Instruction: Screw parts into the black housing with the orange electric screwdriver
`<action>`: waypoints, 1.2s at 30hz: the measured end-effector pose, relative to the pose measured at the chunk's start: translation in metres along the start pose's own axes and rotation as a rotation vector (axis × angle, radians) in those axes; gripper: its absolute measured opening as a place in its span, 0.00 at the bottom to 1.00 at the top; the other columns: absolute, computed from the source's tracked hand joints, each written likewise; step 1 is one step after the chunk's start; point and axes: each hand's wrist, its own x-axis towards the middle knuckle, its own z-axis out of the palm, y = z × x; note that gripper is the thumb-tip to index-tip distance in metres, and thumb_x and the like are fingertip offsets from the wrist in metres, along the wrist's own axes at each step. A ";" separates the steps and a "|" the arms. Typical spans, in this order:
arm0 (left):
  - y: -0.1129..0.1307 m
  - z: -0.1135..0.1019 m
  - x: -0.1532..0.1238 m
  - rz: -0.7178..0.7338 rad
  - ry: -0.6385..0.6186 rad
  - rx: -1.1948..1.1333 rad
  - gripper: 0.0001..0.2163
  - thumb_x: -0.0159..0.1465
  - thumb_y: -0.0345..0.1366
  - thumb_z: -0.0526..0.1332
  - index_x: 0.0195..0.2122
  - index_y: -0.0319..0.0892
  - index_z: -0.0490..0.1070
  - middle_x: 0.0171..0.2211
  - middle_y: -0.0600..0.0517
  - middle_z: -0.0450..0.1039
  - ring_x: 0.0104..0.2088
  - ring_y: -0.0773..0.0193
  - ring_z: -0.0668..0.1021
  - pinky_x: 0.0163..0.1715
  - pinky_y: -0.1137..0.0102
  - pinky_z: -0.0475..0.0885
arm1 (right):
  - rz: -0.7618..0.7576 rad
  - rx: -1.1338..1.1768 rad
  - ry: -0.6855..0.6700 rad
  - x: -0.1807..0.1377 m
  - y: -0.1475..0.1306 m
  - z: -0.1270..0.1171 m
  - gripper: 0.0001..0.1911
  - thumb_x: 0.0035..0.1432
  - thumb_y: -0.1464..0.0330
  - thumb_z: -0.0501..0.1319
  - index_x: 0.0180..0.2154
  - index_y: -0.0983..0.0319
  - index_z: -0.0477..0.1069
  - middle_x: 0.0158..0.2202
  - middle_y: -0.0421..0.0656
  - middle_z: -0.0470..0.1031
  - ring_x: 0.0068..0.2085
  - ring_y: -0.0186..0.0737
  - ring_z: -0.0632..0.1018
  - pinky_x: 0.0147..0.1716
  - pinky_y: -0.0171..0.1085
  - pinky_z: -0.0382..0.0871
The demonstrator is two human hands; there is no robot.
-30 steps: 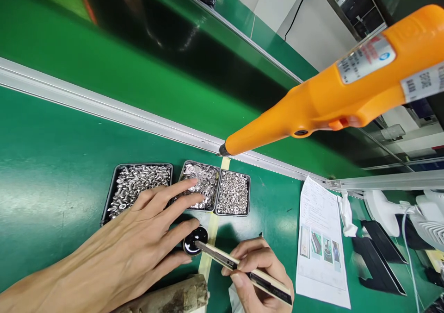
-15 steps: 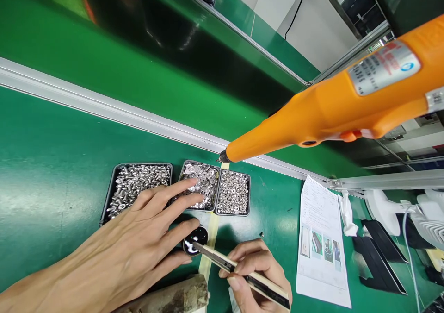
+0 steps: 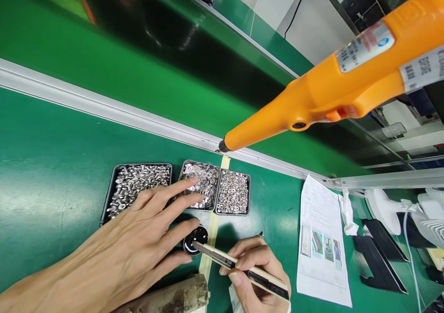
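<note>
Black cup: one, set on the green counter (image 3: 52,165); the round black cup (image 3: 201,235) is taken as the centre of the clock, 12 being the top of the view.
Left hand: one, clamped on the cup's rim (image 3: 138,239), thumb and index finger being placed on either side; two other fingers are held over the washers, contact not being clear.
Right hand: one, closed around a slim knife (image 3: 219,258) at 4 o'clock (image 3: 259,256); the knife's tip is held inside the cup.
Trays: three; the screw tray (image 3: 107,202) is seen between 10 and 11 o'clock, the washer tray (image 3: 204,163) at 12, the nut tray (image 3: 231,213) at 1. Their contents are too many to be counted.
Electric screwdriver: one, orange (image 3: 312,102), pointed down from 1 o'clock.
Printed sheet: one (image 3: 322,283), laid at 3 o'clock; four pictures are printed on it.
Black plates: two (image 3: 378,269), laid beyond the sheet.
Brown block: one (image 3: 173,299), partly covered by the left hand, between 6 and 7 o'clock.
</note>
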 end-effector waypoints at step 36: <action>-0.003 0.002 0.000 0.024 0.054 0.003 0.19 0.80 0.51 0.49 0.49 0.51 0.77 0.65 0.50 0.75 0.74 0.49 0.65 0.62 0.55 0.58 | 0.050 0.015 -0.014 0.010 -0.012 -0.003 0.05 0.70 0.65 0.71 0.40 0.56 0.78 0.36 0.44 0.83 0.37 0.41 0.83 0.36 0.36 0.79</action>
